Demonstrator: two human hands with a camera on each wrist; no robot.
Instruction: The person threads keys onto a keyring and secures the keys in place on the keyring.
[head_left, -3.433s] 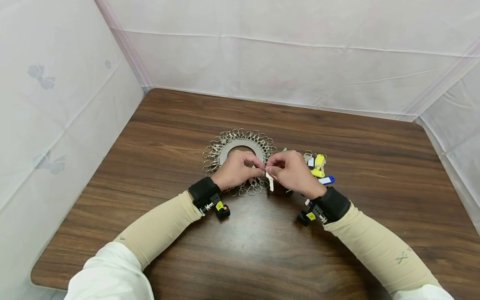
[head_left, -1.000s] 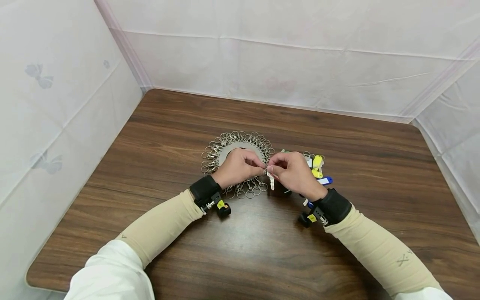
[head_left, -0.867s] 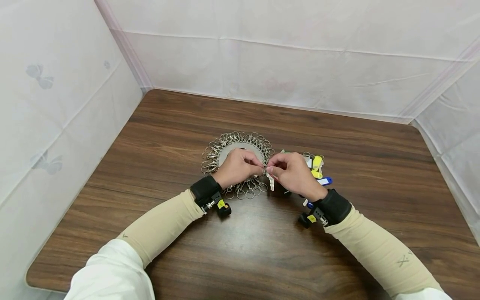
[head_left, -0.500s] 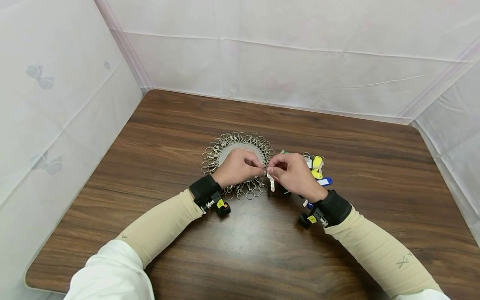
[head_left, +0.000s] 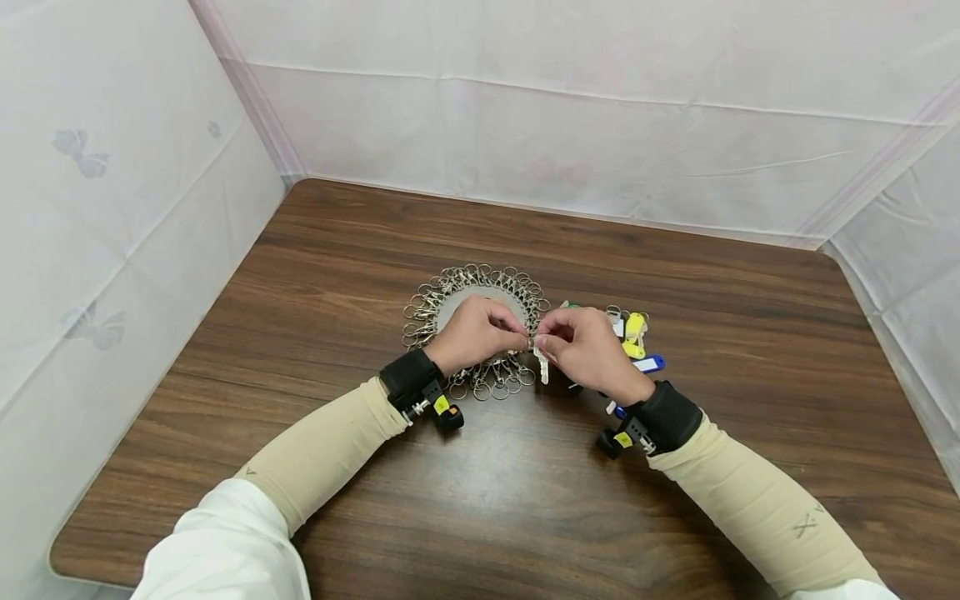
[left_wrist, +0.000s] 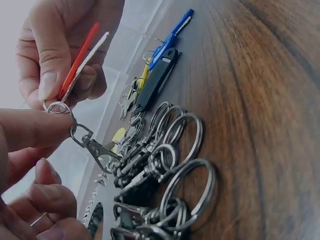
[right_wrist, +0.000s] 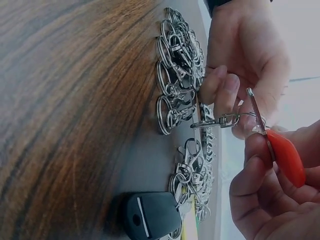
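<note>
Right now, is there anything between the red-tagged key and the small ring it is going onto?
Nothing visible. The right hand pinches the red-tagged key right at the small ring, which the left hand pinches.

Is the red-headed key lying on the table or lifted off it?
Lifted off. The right hand pinches the red-headed key in the air, beside a small ring held by the left hand.

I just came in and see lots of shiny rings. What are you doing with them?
A person is fitting a key with a red tag onto a small split ring. The left hand pinches the ring, which hangs on a clasp from the big metal ring holder. The right hand holds the key at the ring. More coloured key tags lie on the wooden table.
</note>
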